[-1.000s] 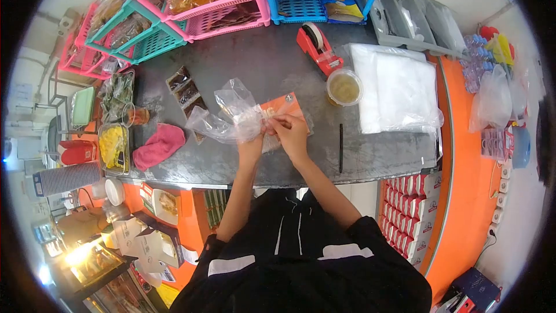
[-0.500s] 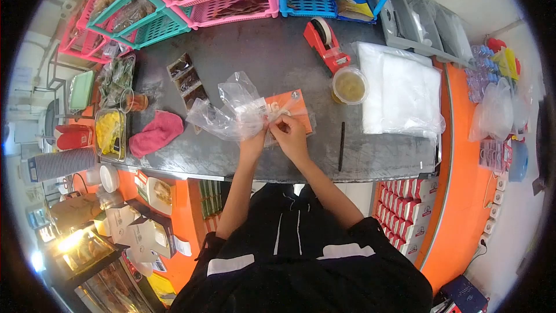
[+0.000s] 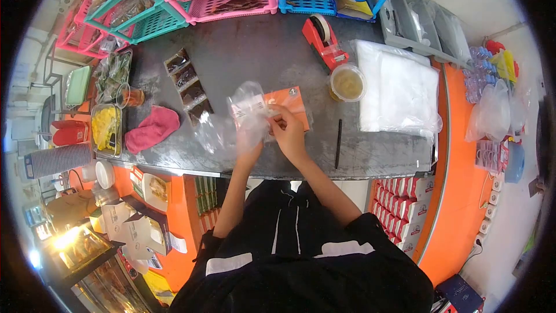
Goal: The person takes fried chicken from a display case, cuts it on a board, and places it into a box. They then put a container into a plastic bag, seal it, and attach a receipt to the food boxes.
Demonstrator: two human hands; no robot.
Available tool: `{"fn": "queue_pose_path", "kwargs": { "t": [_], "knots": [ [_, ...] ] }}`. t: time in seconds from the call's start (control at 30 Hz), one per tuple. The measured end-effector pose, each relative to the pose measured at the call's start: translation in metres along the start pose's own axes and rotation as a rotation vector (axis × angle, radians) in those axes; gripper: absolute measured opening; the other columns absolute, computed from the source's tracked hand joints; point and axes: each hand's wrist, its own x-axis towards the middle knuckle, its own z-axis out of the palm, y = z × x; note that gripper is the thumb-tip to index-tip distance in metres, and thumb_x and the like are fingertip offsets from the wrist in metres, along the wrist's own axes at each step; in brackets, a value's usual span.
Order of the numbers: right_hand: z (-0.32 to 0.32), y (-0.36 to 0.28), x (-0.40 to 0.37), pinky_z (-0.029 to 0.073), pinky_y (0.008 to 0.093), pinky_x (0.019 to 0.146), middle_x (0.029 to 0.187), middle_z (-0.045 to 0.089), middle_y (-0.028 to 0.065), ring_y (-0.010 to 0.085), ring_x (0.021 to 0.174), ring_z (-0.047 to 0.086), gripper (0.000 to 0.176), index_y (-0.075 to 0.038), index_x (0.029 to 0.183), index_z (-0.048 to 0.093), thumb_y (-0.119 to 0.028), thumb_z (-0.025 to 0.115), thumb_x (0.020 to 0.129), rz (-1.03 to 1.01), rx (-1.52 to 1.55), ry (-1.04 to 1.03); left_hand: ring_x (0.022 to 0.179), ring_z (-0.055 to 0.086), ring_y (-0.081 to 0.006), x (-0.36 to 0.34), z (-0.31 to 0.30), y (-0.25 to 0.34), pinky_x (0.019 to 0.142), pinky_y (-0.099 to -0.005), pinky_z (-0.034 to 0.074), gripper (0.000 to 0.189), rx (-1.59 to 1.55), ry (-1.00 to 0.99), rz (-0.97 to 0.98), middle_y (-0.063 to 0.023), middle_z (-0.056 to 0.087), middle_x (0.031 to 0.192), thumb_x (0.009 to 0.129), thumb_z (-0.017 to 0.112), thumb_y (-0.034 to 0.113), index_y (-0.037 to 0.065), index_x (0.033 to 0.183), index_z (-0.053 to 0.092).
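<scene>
Over the middle of the dark tabletop, a crumpled clear plastic bag (image 3: 215, 133) is bunched around my left hand (image 3: 250, 144). That hand grips the bag, its fingers partly veiled by the film. My right hand (image 3: 288, 133) is closed, thumb and fingertips pinched together at the bag's right edge. Just beyond the hands lies an orange and white printed packet (image 3: 292, 99), flat on the table and partly covered by the bag and fingers. To the left, a strip of dark-filled sachets (image 3: 189, 84) lies slanted, its lower end close to the bag.
A red tape dispenser (image 3: 324, 43), a lidded tub (image 3: 347, 83) and a stack of white bags (image 3: 398, 90) stand right. A black stick (image 3: 339, 144) lies nearby. Left are a pink cloth (image 3: 152, 130) and a yellow-filled container (image 3: 107, 130). Baskets (image 3: 231, 6) line the back.
The bag's raised upper part has folded down and drawn in around my left hand, uncovering more of the sachet strip. My right hand stays pinched at nearly the same place.
</scene>
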Motion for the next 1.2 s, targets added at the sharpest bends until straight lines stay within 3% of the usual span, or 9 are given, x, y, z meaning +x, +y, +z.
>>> {"fn": "queue_pose_path", "kwargs": {
  "t": [0.1, 0.37, 0.43, 0.6, 0.7, 0.8, 0.87, 1.03, 1.2],
  "knots": [
    [-0.014, -0.005, 0.006, 0.045, 0.024, 0.051, 0.069, 0.059, 0.0071, 0.01, 0.061, 0.058, 0.006, -0.002, 0.081, 0.058, 0.0, 0.058, 0.075, -0.197, -0.428, -0.196, 0.09, 0.056, -0.0189, 0.019, -0.022, 0.051, 0.076, -0.0307, 0.045, 0.025, -0.401, -0.267, -0.634, -0.0083, 0.057, 0.095, 0.082, 0.051, 0.01, 0.0, 0.105, 0.053],
    [-0.059, -0.017, 0.036, 0.048, 0.0393, 0.061, 0.073, 0.062, 0.0151, 0.0312, 0.067, 0.059, 0.023, -0.008, 0.076, 0.062, -0.031, 0.063, 0.071, -0.31, -1.092, -0.66, 0.092, 0.052, -0.0286, -0.02, 0.009, -0.003, 0.082, -0.0362, 0.041, 0.032, -0.822, -0.084, -0.356, -0.0117, 0.054, 0.104, 0.075, 0.055, 0.015, 0.002, 0.104, 0.053],
    [-0.064, -0.02, 0.021, 0.049, 0.041, 0.062, 0.072, 0.062, 0.0163, 0.0313, 0.067, 0.06, 0.029, -0.007, 0.072, 0.061, -0.035, 0.065, 0.067, -0.677, -1.112, -0.469, 0.095, 0.051, -0.0298, -0.008, -0.005, 0.03, 0.081, -0.0379, 0.04, 0.033, 0.189, -0.001, 0.067, -0.0095, 0.055, 0.104, 0.069, 0.057, 0.019, 0.004, 0.098, 0.055],
    [-0.047, -0.006, 0.033, 0.048, 0.0434, 0.066, 0.079, 0.061, 0.0148, 0.0312, 0.07, 0.061, 0.038, -0.007, 0.078, 0.059, -0.043, 0.063, 0.066, -0.295, -1.325, -0.681, 0.097, 0.05, -0.0293, -0.004, -0.009, 0.024, 0.082, -0.0388, 0.039, 0.033, 0.448, 0.06, 0.129, -0.013, 0.055, 0.105, 0.075, 0.056, 0.026, 0.003, 0.099, 0.057],
    [-0.065, -0.017, 0.018, 0.048, 0.0418, 0.065, 0.078, 0.061, 0.0115, 0.0294, 0.071, 0.062, 0.032, -0.008, 0.081, 0.059, -0.039, 0.061, 0.073, -0.45, -1.132, -0.498, 0.096, 0.052, -0.0257, -0.016, 0.004, -0.008, 0.075, -0.0393, 0.041, 0.031, 0.515, 0.112, 0.223, -0.005, 0.057, 0.103, 0.07, 0.059, 0.023, 0.007, 0.097, 0.057],
    [-0.132, -0.079, 0.015, 0.046, 0.0407, 0.066, 0.078, 0.06, 0.0108, 0.0293, 0.076, 0.06, 0.022, -0.01, 0.086, 0.059, -0.031, 0.053, 0.082, -0.275, -0.849, -0.498, 0.1, 0.053, -0.0254, -0.02, 0.031, -0.053, 0.08, -0.0402, 0.042, 0.031, -0.298, 0.16, -0.18, -0.0069, 0.057, 0.107, 0.081, 0.054, 0.027, 0.007, 0.106, 0.055],
    [-0.21, -0.122, 0.044, 0.044, 0.0425, 0.067, 0.079, 0.059, 0.0139, 0.0314, 0.078, 0.058, 0.019, -0.01, 0.087, 0.058, -0.027, 0.049, 0.085, -0.28, -0.847, -0.233, 0.1, 0.053, -0.0264, -0.009, 0.044, -0.063, 0.086, -0.0404, 0.041, 0.036, 1.05, 0.241, 0.085, -0.011, 0.056, 0.111, 0.087, 0.052, 0.029, 0.005, 0.114, 0.051],
    [-0.468, -0.177, 0.218, 0.044, 0.0411, 0.071, 0.084, 0.059, 0.0164, 0.0326, 0.08, 0.057, 0.013, -0.005, 0.089, 0.057, -0.01, 0.052, 0.079, -0.471, -0.836, 0.655, 0.104, 0.047, -0.0397, 0.018, 0.05, -0.012, 0.091, -0.0463, 0.036, 0.055, 0.76, 0.458, -0.344, -0.0256, 0.047, 0.115, 0.084, 0.058, 0.034, -0.008, 0.116, 0.043],
    [-0.609, -0.197, 0.351, 0.044, 0.041, 0.077, 0.088, 0.059, 0.0174, 0.0341, 0.089, 0.056, 0.027, -0.006, 0.098, 0.059, -0.015, 0.059, 0.073, -0.623, -1.19, 0.759, 0.099, 0.048, -0.0403, 0.028, 0.074, 0.136, 0.082, -0.0514, 0.039, 0.063, 0.708, 0.732, -0.375, -0.027, 0.044, 0.117, 0.082, 0.056, 0.044, -0.002, 0.122, 0.039]
  ]
}}
